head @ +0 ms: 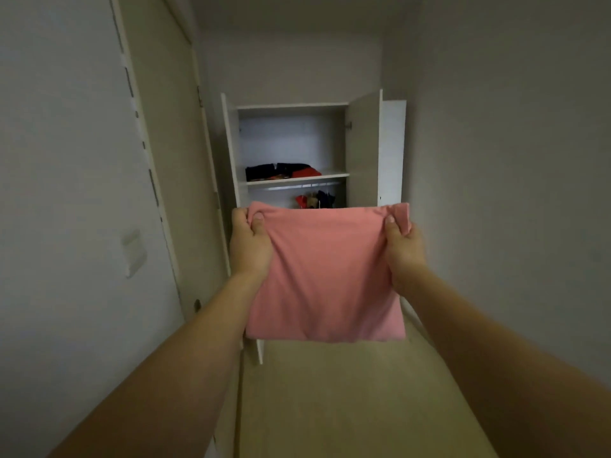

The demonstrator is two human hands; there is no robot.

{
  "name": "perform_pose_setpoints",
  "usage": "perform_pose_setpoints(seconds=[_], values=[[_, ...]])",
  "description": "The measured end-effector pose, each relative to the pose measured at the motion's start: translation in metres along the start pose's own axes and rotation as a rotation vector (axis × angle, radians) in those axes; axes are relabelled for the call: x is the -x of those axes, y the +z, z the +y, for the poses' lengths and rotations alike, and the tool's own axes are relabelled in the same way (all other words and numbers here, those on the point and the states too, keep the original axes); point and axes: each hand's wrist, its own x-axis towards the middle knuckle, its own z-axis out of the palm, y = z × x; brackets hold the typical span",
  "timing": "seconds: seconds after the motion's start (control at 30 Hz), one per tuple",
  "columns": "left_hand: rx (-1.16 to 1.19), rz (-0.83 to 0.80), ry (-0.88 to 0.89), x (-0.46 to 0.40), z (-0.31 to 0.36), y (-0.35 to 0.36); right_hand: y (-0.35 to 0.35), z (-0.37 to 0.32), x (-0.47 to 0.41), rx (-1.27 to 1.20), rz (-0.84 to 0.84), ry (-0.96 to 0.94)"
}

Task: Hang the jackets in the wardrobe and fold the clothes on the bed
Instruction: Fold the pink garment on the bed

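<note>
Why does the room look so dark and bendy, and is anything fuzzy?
Head view: dim, even light with darker corners; the wide lens bows the door frame and stretches the forearms; the hanging clothes in the wardrobe look soft, while the pink cloth is fairly sharp.

Two bare forearms — no sleeves, watch or rings; short nails on both thumbs.

Folded cloth (325, 276) held up between left hand (248, 241) and right hand (404, 244), before open wardrobe (362, 150). Folded clothes (281, 171) on shelf (297, 179); hanging garments (314, 200) below. Door (165, 143) left.
</note>
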Motion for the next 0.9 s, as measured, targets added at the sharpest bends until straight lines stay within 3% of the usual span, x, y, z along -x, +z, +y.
perform_pose_setpoints(seconds=[0.4,0.63,0.9], values=[[-0.057,-0.004,-0.012,-0.332,-0.21,0.249,0.21,0.154,-0.378,-0.1,-0.131,0.303],[-0.045,0.004,-0.001,-0.526,-0.288,0.355,0.344,0.196,-0.581,-0.097,-0.121,0.133],[-0.201,0.067,0.121,-0.742,-0.437,0.502,0.498,0.298,-0.82,-0.005,-0.107,-0.081]])
